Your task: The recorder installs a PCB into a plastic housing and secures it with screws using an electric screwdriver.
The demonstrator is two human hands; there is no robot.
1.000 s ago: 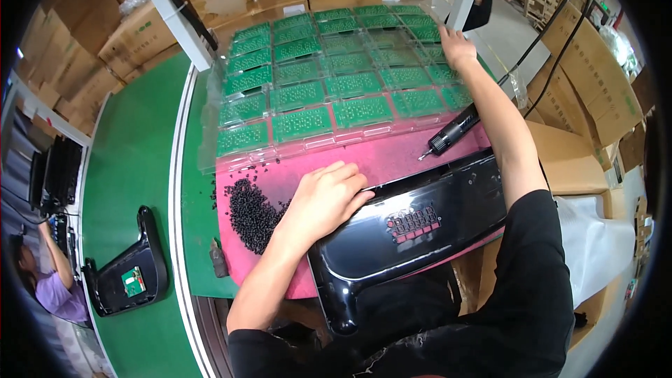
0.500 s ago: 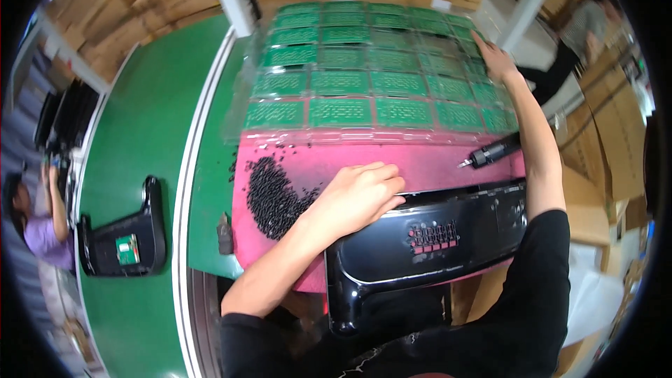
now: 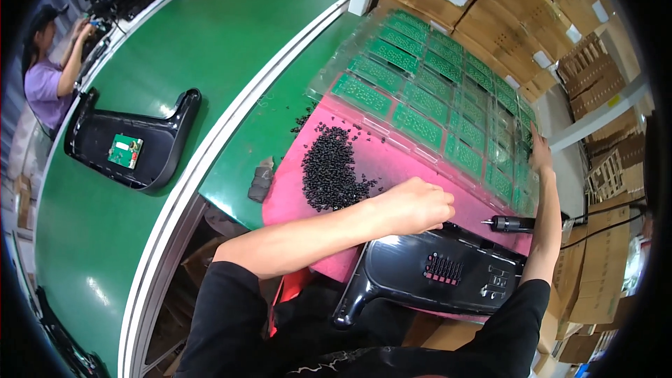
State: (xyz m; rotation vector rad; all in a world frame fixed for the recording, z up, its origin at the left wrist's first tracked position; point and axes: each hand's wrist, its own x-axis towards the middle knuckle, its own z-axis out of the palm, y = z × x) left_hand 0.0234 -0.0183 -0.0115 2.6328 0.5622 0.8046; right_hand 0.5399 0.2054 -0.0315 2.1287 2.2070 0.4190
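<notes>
Parts (image 3: 329,168), small and black, heap on the pink mat (image 3: 283,199), crowding the left forearm (image 3: 308,238)! Left hand (image 3: 416,208) curls at the upper edge of the black casing (image 3: 400,262), which lies at the mat's near side; whether its fingers pinch anything, can't tell. Right hand (image 3: 540,154) is out at the right side of the clear tray (image 3: 425,155) of circuit boards (image 3: 418,124), grip impossible to judge. Between tray and casing intrudes a power screwdriver (image 3: 512,224), the right forearm (image 3: 548,217) crossing its rear. Leftward, another casing (image 3: 157,157) occupies the green worktop (image 3: 231,63).

Cardboard boxes (image 3: 514,19) along the back, purple-shirted co-worker (image 3: 43,87) at left.
</notes>
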